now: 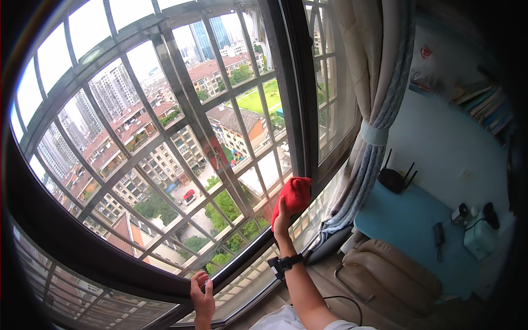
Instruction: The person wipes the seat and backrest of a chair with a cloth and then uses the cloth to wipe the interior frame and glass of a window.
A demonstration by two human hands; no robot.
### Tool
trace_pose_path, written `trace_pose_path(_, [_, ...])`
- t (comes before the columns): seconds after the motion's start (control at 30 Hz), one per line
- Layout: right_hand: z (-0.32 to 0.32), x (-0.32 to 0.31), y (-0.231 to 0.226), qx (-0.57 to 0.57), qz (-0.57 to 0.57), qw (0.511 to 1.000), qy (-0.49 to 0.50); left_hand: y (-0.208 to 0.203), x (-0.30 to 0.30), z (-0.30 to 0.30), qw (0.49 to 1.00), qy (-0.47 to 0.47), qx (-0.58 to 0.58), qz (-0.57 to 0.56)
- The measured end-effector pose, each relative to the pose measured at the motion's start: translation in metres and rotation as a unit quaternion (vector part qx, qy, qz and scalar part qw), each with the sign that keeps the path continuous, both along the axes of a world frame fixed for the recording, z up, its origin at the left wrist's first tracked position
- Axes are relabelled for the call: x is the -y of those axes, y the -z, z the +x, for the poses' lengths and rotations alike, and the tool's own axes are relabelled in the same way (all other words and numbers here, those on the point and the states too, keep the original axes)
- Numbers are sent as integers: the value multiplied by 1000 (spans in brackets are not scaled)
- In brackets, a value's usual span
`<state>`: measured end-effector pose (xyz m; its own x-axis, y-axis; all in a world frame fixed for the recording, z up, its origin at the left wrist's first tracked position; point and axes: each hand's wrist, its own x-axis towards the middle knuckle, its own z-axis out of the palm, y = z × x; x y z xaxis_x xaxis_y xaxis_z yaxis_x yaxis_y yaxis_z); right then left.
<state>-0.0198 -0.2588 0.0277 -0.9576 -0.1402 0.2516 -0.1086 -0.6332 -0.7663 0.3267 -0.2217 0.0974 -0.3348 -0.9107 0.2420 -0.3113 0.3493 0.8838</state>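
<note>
My right hand (pixel 281 217) grips a bunched red cloth (pixel 297 193) and holds it to the window glass, beside the dark upright frame (pixel 297 110). Some of its fingers are hidden behind the cloth. A black strap with a small box (pixel 283 265) circles that wrist. Lower and to the left, my left hand (pixel 203 294) is at the dark horizontal window rail (pixel 159 287), its fingers loosely bent and the thumb apart. No object shows in it. A faint red reflection of the cloth appears in the glass.
Metal bars (pixel 181 93) stand outside the window, high above buildings and trees. A tied curtain (pixel 369 143) hangs on the right. Beyond it are a blue table (pixel 407 220) with a black router (pixel 391 180) and a brown padded chair (pixel 385 269). A dark cable (pixel 352 301) loops near my right forearm.
</note>
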Motion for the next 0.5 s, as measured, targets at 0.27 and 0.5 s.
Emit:
trace_pose_path(0.27, [-47, 13, -215, -213, 105, 965, 106, -1, 2, -1, 999, -19, -11, 23])
trace_pose_path(0.5, [33, -19, -255, -414, 178, 871, 194, 3, -1, -3, 999, 12, -34, 9])
